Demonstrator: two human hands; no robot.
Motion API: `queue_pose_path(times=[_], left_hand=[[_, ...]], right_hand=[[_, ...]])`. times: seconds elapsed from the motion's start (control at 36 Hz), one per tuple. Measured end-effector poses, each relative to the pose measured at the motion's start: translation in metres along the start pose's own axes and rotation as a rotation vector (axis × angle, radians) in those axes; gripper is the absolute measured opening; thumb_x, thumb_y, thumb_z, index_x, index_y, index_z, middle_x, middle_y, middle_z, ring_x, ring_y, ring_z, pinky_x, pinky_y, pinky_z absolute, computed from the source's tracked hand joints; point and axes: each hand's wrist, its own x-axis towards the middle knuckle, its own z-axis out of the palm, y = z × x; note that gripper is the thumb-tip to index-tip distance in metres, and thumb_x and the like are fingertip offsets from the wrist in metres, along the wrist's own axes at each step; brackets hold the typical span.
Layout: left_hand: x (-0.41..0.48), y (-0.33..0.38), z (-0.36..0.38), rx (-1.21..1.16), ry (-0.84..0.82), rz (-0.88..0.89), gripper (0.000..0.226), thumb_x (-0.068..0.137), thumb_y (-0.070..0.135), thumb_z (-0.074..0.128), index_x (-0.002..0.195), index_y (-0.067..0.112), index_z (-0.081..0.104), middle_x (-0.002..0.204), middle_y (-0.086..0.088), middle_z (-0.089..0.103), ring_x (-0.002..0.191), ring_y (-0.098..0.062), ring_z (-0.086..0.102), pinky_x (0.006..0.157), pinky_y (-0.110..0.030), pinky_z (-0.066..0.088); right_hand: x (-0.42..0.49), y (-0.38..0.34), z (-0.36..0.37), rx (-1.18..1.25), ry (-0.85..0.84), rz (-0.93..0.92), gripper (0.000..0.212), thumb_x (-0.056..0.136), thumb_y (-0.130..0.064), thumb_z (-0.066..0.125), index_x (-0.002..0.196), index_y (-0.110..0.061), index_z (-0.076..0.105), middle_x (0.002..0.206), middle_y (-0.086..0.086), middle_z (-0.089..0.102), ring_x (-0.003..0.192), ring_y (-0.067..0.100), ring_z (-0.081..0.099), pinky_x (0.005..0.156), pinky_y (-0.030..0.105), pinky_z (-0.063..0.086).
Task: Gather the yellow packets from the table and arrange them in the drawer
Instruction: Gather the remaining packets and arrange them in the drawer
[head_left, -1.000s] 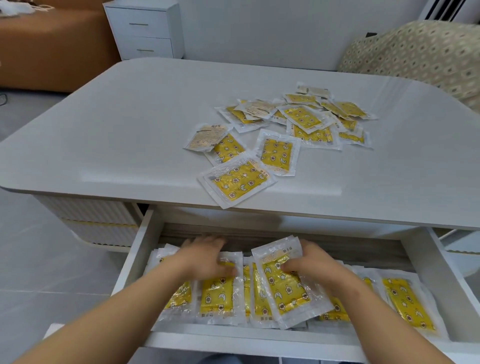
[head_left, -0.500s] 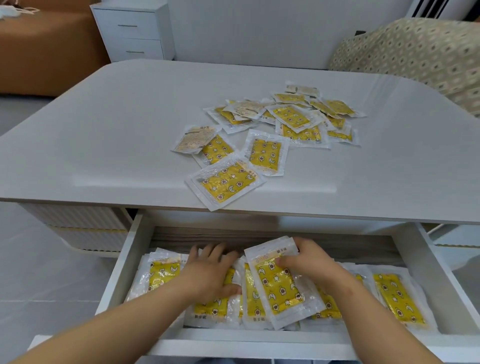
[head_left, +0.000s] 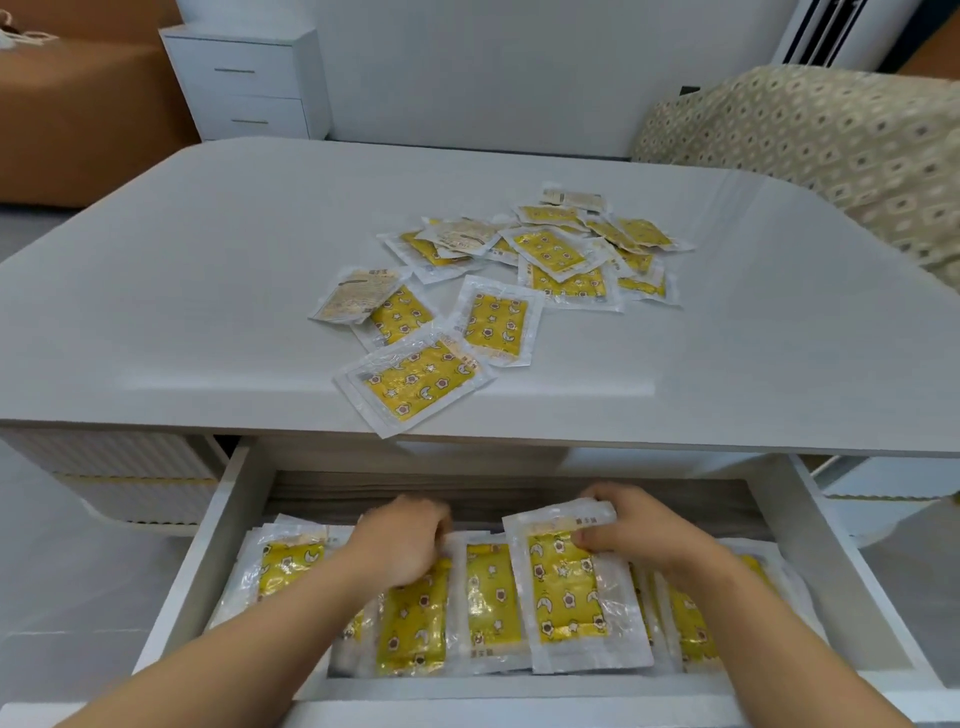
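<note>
1. My left hand, spread flat on the row half a second ago, is now curling over its far edge; I cannot tell whether it is gripping.
2. My right hand is pinching the top packet, squaring it in the drawer.
3. The pile is still lying on the worktop; in my judgement, much gathering is remaining.

Pale grey table, glossy, rounded at the corners. Scattered right of middle: yellow packets in clear wrappers, overlapping in a loose heap toward the far side, a few flipped to the pale printed back. Closer in, four lying looser, the nearest packet aslant just short of the front edge. Below that edge, a white drawer, pulled open. Inside, a row of the same packets, overlapped side by side from wall to wall, with a top packet tilted across it near the middle.
</note>
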Motion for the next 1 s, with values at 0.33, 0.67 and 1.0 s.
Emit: queue_pose_path(times=[0.33,0.67,1.0], left_hand=[[0.019,0.054,0.013,-0.244,-0.072,0.132,0.042,0.099,0.030,0.036,0.141,0.032,0.036,0.143,0.000,0.045,0.130,-0.024,0.042,0.108,-0.040,0.032],[0.027,0.078,0.029,-0.228,-0.143,0.238,0.041,0.100,0.027,0.032,0.138,0.041,0.038,0.149,0.012,0.034,0.139,-0.018,0.027,0.113,-0.050,0.019],[0.021,0.080,0.022,-0.184,-0.186,0.242,0.046,0.100,0.023,0.032,0.145,0.034,0.029,0.155,0.014,0.019,0.145,-0.014,0.006,0.117,-0.051,0.004]], right_hand=[[-0.002,0.011,0.001,-0.293,0.228,-0.028,0.030,0.099,-0.022,0.046,0.123,-0.016,0.062,0.118,0.004,0.065,0.102,0.016,0.061,0.084,0.022,0.043],[0.002,0.039,-0.025,-0.625,0.191,0.061,0.026,0.096,-0.022,0.046,0.113,-0.033,0.061,0.115,0.000,0.062,0.115,0.022,0.055,0.094,0.030,0.043],[-0.001,0.032,-0.016,-0.857,0.118,0.135,0.039,0.093,-0.037,0.046,0.131,-0.029,0.047,0.129,-0.001,0.056,0.123,0.021,0.045,0.104,0.034,0.029]])
